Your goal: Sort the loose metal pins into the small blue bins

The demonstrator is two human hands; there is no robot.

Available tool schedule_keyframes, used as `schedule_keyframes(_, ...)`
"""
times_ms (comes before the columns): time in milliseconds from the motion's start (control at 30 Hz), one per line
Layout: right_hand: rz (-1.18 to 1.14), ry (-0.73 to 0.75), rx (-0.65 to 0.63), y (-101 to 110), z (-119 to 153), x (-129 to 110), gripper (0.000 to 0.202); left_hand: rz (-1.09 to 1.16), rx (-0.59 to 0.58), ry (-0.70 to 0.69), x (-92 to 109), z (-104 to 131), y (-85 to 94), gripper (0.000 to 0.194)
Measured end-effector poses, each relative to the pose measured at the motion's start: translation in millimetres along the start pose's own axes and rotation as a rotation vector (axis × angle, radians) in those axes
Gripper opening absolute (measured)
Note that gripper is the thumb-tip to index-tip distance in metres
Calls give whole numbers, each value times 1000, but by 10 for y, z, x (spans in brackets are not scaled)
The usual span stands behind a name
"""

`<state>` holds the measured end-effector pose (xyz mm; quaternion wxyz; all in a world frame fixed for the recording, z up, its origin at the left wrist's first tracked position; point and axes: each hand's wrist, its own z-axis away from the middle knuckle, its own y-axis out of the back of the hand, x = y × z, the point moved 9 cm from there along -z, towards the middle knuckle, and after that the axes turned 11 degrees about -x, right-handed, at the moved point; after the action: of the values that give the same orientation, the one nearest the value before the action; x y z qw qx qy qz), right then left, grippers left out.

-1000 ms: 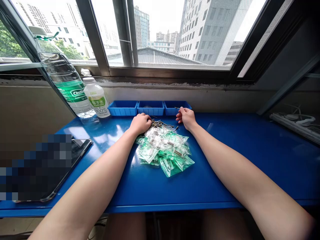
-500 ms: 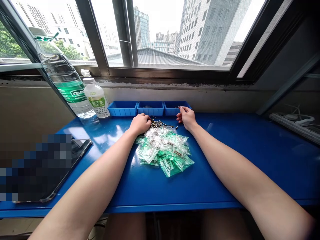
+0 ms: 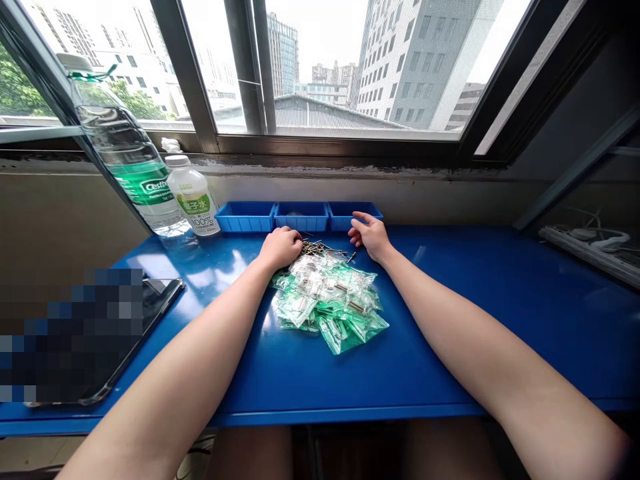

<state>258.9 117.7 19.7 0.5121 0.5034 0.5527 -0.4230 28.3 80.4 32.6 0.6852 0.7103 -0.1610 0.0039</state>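
My left hand [image 3: 281,248] rests on the blue table at the left edge of a loose pile of screws [image 3: 315,248], its fingers curled inward; whatever they hold is hidden. At the front rim of the right blue bin [image 3: 356,217], my right hand [image 3: 369,237] is open, thumb and fingers apart with nothing visible between them. One loose screw [image 3: 351,257] lies just below that hand. Between my forearms spreads a heap of small clear and green plastic bags [image 3: 327,300], several with metal pieces inside. The screws lie against the heap's far side.
Two more blue bins, the left bin [image 3: 245,219] and the middle bin [image 3: 301,219], stand in the same row. Left of them are a small drink bottle [image 3: 193,200] and a large water bottle [image 3: 127,147]. A dark tablet [image 3: 135,333] lies at the left; a power strip [image 3: 590,243] sits far right.
My right hand's fingers have spread apart, and the dark screw at their tips over the right bin no longer shows there. The left hand stays in place.
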Motion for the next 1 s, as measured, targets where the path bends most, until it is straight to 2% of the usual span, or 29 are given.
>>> schedule_keyframes(133, 99, 94, -116, -122, 49, -117, 22, -2, 2, -2, 3, 0, 0, 38)
schedule_keyframes(233, 170, 104, -221, -222, 70, -142, 11, 1, 2, -1, 3, 2, 1, 39)
schedule_keyframes(533, 361, 93, -291, -261, -10, -6, 17, -2, 9, -3, 0, 4, -3, 39)
schedule_keyframes(733, 528, 113, -388, -387, 91, -93, 20, -6, 9, -1, 5, 4, 3, 39)
schedule_keyframes(1000, 718, 243, -398, -470, 128, -206, 11, -3, 12, -2, 5, 3, 2, 38)
